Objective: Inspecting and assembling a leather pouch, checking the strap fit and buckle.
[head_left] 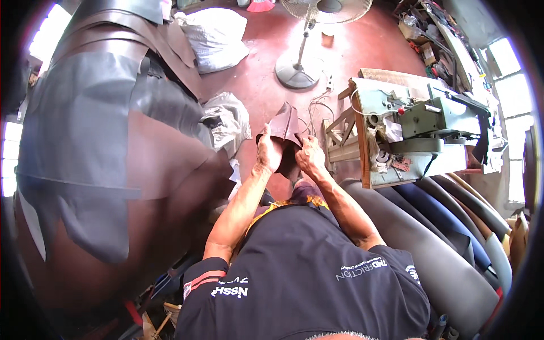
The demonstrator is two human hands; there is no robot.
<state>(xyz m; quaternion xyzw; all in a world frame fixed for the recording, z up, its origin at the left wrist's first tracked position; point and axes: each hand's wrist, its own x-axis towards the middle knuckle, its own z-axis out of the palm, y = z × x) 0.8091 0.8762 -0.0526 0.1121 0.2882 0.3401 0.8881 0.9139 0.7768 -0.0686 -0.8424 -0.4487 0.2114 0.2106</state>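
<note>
In front of my body I hold a dark brown leather piece (281, 122), folded into a peaked shape with a seam or crease down its middle. My left hand (270, 152) is closed on its left edge, thumb on top. Against the right edge, the fingers of my right hand (310, 154) are bent and pinch the leather. Part of the piece hangs down between my hands, in shadow. The fingertips under the leather are hidden.
Large brown and black leather sheets (99, 153) are heaped at left. White sacks (215, 39) lie beyond them. A standing fan (297, 75) is ahead, with a cable nearby. At right stand a bench with a green machine (422, 118) and rolled sheets (422, 249).
</note>
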